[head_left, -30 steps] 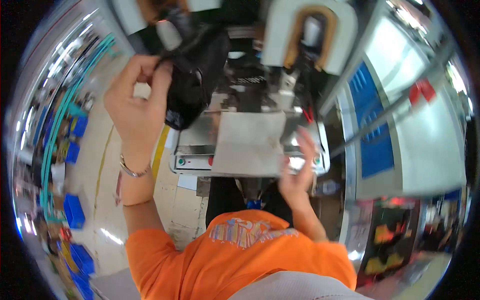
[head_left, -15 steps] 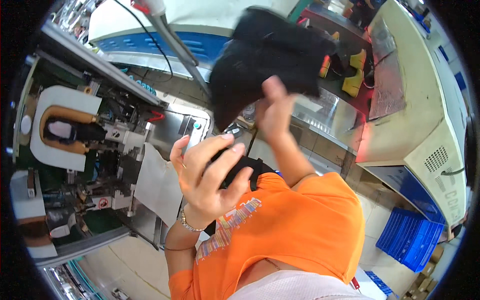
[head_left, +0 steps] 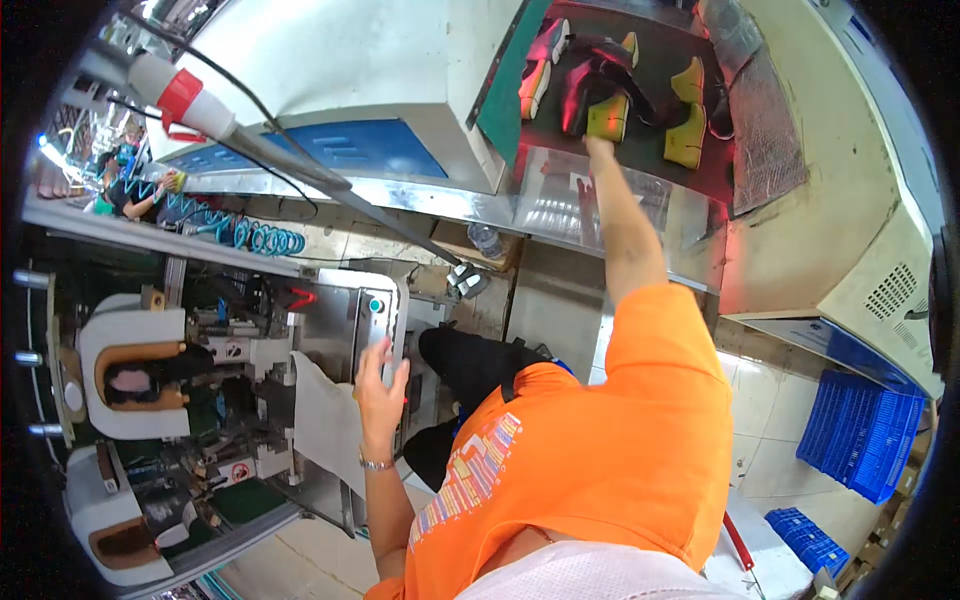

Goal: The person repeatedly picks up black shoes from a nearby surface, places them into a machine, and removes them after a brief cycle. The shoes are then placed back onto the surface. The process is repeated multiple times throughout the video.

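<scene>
From up here I see my left hand [head_left: 378, 385] resting flat, fingers spread and gripping nothing, on the edge of a grey metal control panel [head_left: 372, 322] of the machine [head_left: 190, 400] at my left side; a pale sheet [head_left: 325, 420] hangs just beside that hand, and a bracelet sits on the wrist. My right arm stretches up and away to the conveyor belt [head_left: 640, 70], where my right hand [head_left: 600, 140] meets a dark shoe with a yellow-green sole [head_left: 598, 105]. The hand is mostly hidden behind that shoe and bathed in red light, so I cannot tell whether the fingers are closed around it or only touching it. More shoes lie on the same dark belt: a yellow-soled pair [head_left: 688, 115] to the right and a light-soled one [head_left: 540, 60] to the left, close together but apart from each other. A blue crate [head_left: 860, 435] stands on the tiled floor, well apart from both hands.
</scene>
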Tool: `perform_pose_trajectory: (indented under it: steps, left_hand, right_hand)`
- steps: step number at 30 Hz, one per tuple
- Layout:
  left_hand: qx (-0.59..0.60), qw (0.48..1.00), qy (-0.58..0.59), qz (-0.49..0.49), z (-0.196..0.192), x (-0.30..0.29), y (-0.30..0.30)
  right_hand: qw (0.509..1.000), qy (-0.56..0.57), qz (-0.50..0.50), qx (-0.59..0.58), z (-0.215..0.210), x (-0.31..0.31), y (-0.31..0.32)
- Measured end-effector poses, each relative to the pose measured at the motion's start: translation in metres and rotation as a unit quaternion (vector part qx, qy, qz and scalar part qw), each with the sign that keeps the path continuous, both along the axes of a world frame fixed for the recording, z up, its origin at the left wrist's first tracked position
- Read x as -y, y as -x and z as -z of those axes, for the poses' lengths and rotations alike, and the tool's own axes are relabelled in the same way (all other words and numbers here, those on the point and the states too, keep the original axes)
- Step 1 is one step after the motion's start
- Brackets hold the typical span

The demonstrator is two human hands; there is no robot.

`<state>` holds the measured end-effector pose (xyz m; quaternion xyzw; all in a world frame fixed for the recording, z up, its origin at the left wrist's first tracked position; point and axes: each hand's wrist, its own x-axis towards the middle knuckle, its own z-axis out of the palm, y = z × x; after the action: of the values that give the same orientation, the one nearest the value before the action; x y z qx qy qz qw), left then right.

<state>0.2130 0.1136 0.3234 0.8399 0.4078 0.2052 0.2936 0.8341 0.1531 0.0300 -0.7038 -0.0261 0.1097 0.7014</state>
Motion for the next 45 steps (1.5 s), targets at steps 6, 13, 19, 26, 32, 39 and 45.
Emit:
perform_pose_trajectory:
  steps: [6, 13, 19, 26, 32, 39, 45]
  left_hand:
    - [0.052, 0.939, 0.319, -0.12, 0.092, 0.056, 0.087]
    - [0.402, 0.377, 0.633, -0.544, 0.203, 0.186, 0.3]
    - [0.474, 0.464, 0.432, -0.611, 0.169, 0.204, 0.398]
    - [0.472, 0.446, 0.289, -0.703, 0.165, 0.192, 0.393]
    - [0.427, 0.582, 0.379, -0.579, 0.206, 0.22, 0.327]
    - [0.303, 0.853, 0.275, -0.323, 0.075, 0.1, 0.074]
    - [0.408, 0.772, 0.487, 0.014, 0.012, 0.051, -0.017]
  right_hand:
    - [0.95, 0.253, 0.157, 0.097, -0.021, 0.034, 0.025]
    - [0.842, 0.488, 0.085, 0.212, -0.083, 0.045, -0.06]
    - [0.707, 0.632, -0.036, 0.316, -0.069, 0.054, -0.098]
    - [0.71, 0.639, 0.043, 0.292, -0.096, 0.061, -0.106]
    - [0.774, 0.482, -0.006, 0.41, -0.201, 0.109, -0.07]
    - [0.802, 0.096, -0.107, 0.58, -0.346, 0.143, 0.109]
    - [0.849, -0.034, -0.218, 0.481, -0.393, 0.118, 0.255]
